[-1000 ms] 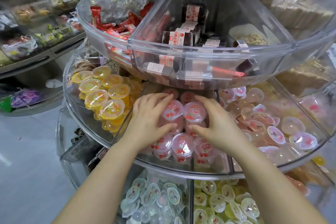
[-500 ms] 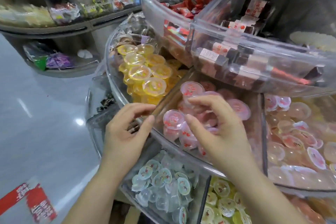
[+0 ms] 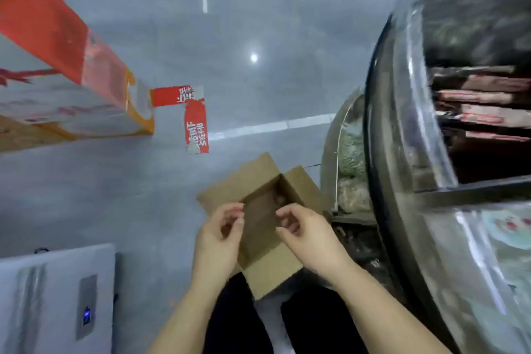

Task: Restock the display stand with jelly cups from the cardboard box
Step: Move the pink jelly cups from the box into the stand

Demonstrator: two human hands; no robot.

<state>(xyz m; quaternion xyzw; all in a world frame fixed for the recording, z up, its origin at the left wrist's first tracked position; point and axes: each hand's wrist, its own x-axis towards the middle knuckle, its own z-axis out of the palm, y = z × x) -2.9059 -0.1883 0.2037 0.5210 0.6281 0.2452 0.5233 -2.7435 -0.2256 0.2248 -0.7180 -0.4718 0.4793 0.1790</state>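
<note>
An open brown cardboard box (image 3: 260, 273) sits on the grey floor below me, flaps spread; its inside is dark and blurred, so its contents cannot be made out. My left hand (image 3: 219, 234) hovers over the box's left side with fingers curled and apart, holding nothing. My right hand (image 3: 306, 231) hovers over the right side, fingers loosely curled, also holding nothing. The clear round display stand (image 3: 408, 152) rises at the right, blurred, with packaged goods behind its walls.
A large red and orange carton (image 3: 71, 72) stands on the floor at the left. Red floor stickers (image 3: 195, 121) lie past the box. A grey device (image 3: 57, 296) sits at the lower left. My dark trouser legs (image 3: 238, 322) are under the box.
My view swung from the stand's jelly cup trays down to the floor. Both hands left the pink cups in the tray and now hover over the open cardboard box.
</note>
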